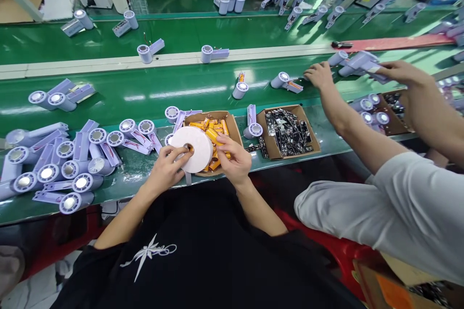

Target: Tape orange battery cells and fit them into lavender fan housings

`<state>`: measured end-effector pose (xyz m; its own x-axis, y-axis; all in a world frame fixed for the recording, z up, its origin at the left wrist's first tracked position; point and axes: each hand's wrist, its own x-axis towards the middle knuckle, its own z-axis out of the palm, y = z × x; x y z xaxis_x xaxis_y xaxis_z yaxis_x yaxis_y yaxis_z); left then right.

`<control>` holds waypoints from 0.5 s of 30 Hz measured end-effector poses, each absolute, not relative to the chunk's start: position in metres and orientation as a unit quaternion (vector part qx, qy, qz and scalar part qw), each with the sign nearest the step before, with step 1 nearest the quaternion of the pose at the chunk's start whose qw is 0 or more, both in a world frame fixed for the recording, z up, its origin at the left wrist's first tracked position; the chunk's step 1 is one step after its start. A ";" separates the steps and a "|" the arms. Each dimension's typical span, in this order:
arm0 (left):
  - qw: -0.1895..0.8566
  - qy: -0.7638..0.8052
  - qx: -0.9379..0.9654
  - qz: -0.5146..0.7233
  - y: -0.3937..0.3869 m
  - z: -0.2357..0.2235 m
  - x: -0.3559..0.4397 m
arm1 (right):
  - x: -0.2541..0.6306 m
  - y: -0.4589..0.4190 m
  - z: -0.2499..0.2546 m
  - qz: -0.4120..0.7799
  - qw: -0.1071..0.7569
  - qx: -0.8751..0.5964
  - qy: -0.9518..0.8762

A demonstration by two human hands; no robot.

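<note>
Head view: L hand (167, 166) grips white roll (200, 151) mid-frame by its core, prob. to keep it steady, R hand (235, 158) curled beside it over orange cells (224, 127), can't tell if pinching one.

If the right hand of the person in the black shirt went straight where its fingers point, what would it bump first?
Probably the orange batteries in the box. The right hand might already touch one; depth is unclear.
</note>
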<state>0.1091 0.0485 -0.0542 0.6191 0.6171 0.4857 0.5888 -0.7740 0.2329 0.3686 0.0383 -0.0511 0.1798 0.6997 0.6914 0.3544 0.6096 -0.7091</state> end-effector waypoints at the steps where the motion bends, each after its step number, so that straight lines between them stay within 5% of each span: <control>1: 0.025 0.335 0.899 0.279 0.049 -0.054 0.109 | 0.368 0.037 -0.052 0.145 0.632 -0.421 -0.634; 10: -0.016 0.341 0.900 0.270 0.055 -0.048 0.102 | 0.363 0.035 -0.055 0.419 0.636 -0.436 -0.480; 15: -0.013 0.342 0.905 0.253 0.053 -0.048 0.096 | 0.381 0.042 -0.052 0.537 0.540 -0.476 -0.439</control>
<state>0.0964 0.0535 -0.0484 0.6375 0.6130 0.4666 0.6259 -0.7653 0.1502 0.3814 0.0418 -0.0518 0.0370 0.9986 -0.0371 -0.1612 -0.0307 -0.9864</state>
